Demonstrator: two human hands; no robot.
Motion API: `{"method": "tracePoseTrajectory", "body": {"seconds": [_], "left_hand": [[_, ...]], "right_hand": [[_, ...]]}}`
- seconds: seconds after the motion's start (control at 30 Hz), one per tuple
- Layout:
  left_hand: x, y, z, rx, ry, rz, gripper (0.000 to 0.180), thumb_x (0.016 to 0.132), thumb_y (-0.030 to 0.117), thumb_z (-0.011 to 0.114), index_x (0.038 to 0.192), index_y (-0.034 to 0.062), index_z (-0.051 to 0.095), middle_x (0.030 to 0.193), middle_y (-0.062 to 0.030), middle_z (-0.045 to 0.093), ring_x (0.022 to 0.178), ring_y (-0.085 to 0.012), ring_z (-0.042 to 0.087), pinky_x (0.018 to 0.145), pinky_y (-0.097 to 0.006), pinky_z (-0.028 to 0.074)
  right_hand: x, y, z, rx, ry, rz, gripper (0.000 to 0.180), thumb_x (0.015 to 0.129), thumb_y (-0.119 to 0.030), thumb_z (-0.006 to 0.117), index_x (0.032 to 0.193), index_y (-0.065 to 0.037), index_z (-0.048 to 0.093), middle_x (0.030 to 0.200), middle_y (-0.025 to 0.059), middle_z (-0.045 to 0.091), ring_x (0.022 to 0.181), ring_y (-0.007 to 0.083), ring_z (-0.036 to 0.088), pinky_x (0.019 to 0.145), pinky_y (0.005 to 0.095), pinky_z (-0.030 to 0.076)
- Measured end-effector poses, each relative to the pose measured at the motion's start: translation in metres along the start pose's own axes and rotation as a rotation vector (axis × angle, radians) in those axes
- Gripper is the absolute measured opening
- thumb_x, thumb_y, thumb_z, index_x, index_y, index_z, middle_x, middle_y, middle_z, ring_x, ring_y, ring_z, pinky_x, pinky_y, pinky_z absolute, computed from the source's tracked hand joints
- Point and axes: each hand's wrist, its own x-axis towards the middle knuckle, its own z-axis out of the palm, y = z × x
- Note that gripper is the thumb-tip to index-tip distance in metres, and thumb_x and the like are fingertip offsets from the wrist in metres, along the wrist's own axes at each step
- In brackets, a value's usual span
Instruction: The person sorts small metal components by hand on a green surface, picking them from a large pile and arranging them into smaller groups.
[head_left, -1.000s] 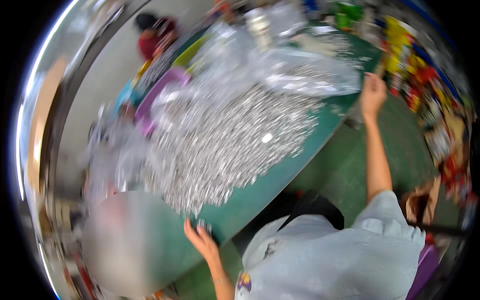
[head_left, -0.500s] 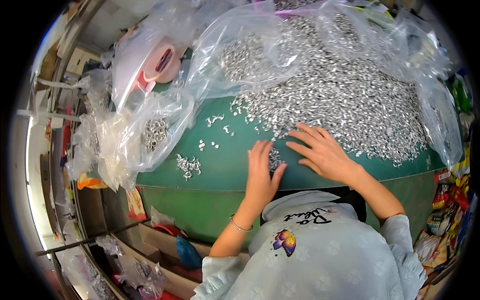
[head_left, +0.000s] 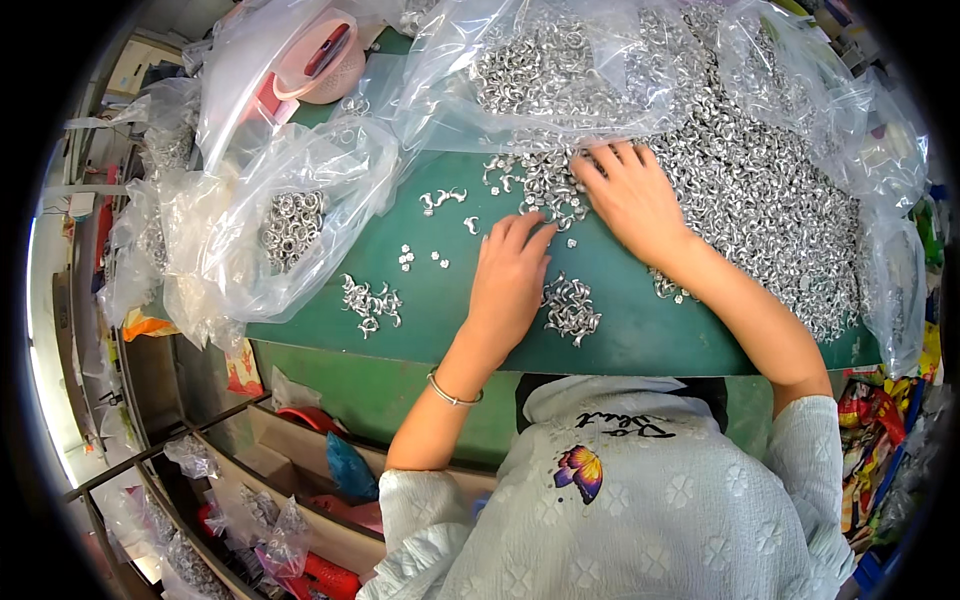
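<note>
A large heap of small shiny silver curved metal pieces [head_left: 770, 220] spreads over the green tabletop [head_left: 440, 320]. My right hand [head_left: 640, 210] lies palm down at the heap's near left edge, fingers apart and touching pieces. To its left, my left hand [head_left: 508, 285] is open over the table, fingers bent, their tips by a few loose pieces below the heap; its thumb is hidden. A small separate pile of the same pieces [head_left: 572, 308] sits just right of the left hand. Farther left lie another little pile [head_left: 370, 303], some flower-shaped bits [head_left: 406, 258] and a few curved pieces [head_left: 443, 200].
Clear plastic sheeting [head_left: 430, 110] covers the far part of the heap. On the left stands an open plastic bag [head_left: 350, 215] with ring-like metal pieces [head_left: 292, 228]. A pink basket [head_left: 335, 75] holds a red object. Below the table are drawers [head_left: 300, 470]; colourful packets [head_left: 870, 420] are at right.
My right hand has moved away from me onto the heap's edge. My left hand has turned its fingers toward the heap, leaving the small pile beside it uncovered. The view has shifted slightly.
</note>
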Motion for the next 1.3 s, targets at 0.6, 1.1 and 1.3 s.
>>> {"method": "tracePoseTrajectory", "body": {"seconds": [0.6,1.1,1.3], "left_hand": [[-0.007,-0.003,-0.001,-0.041,0.069,-0.115,0.025,0.08,-0.002,0.067,0.104,0.0003,0.059,0.104,-0.0148,0.054,0.092,-0.0319,0.055,0.079,-0.039,0.046],[-0.03,-0.008,-0.015,-0.064,0.069,-0.195,0.03,0.079,-0.002,0.067,0.108,0.0006,0.059,0.109,-0.0127,0.054,0.097,-0.0321,0.054,0.083,-0.039,0.046],[-0.015,-0.005,-0.008,-0.1,-0.012,-0.117,0.031,0.078,-0.001,0.069,0.108,0.0021,0.06,0.109,-0.0121,0.053,0.093,-0.0301,0.051,0.083,-0.038,0.044]], "right_hand": [[-0.016,-0.019,-0.018,0.352,-0.071,-0.076,0.016,0.076,-0.012,0.071,0.087,-0.006,0.062,0.09,0.0058,0.055,0.094,0.0249,0.051,0.081,0.0366,0.039],[-0.008,-0.026,-0.012,0.647,-0.124,-0.083,0.011,0.078,-0.012,0.069,0.084,-0.006,0.064,0.087,0.0066,0.058,0.093,0.0266,0.054,0.08,0.0379,0.04],[0.008,-0.036,0.002,0.457,0.04,-0.148,0.013,0.077,-0.009,0.069,0.088,-0.005,0.064,0.093,0.0062,0.057,0.093,0.0255,0.052,0.079,0.0371,0.039]]}}
